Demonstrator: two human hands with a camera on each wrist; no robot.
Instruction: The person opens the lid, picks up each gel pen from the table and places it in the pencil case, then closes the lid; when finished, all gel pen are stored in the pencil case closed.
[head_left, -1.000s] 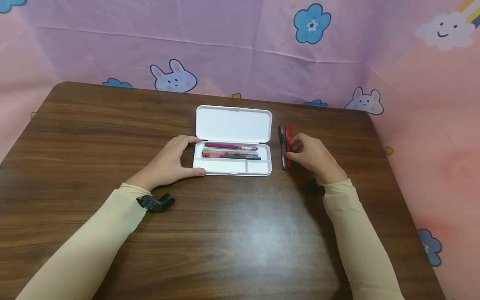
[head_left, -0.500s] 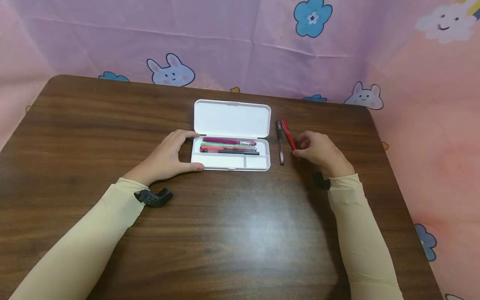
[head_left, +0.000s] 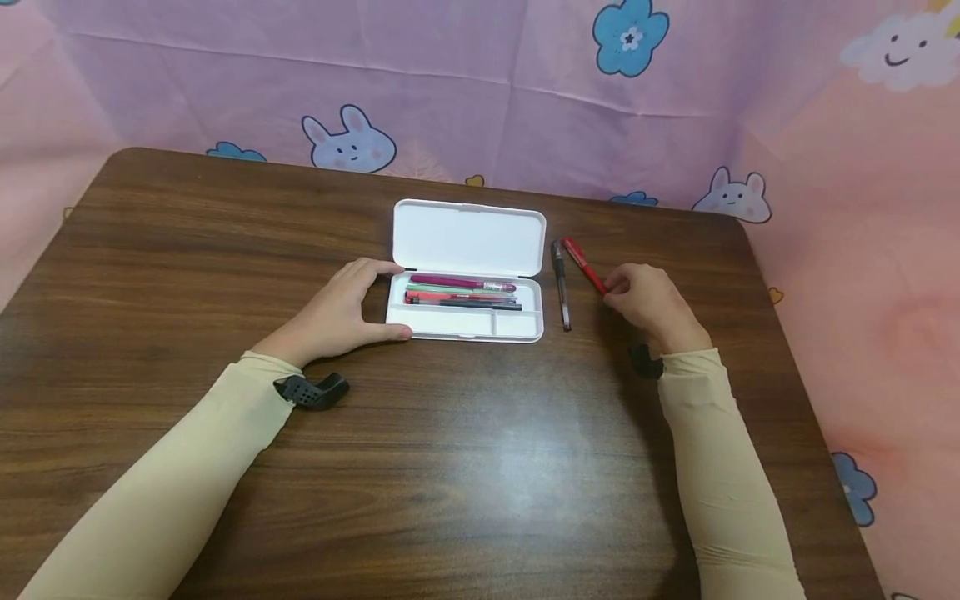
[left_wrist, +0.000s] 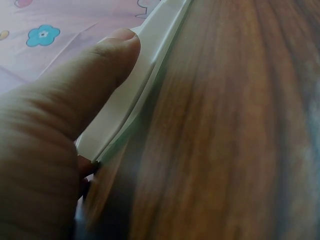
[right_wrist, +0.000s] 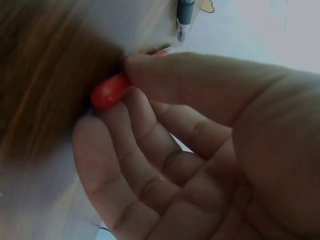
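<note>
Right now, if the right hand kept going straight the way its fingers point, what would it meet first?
Probably the black pen lying beside the open pencil case; the right hand already pinches the red pen.

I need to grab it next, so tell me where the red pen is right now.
In the head view the red pen lies slanted on the table's right side, beside the black pen near the white case, its near end pinched by the right hand.
</note>
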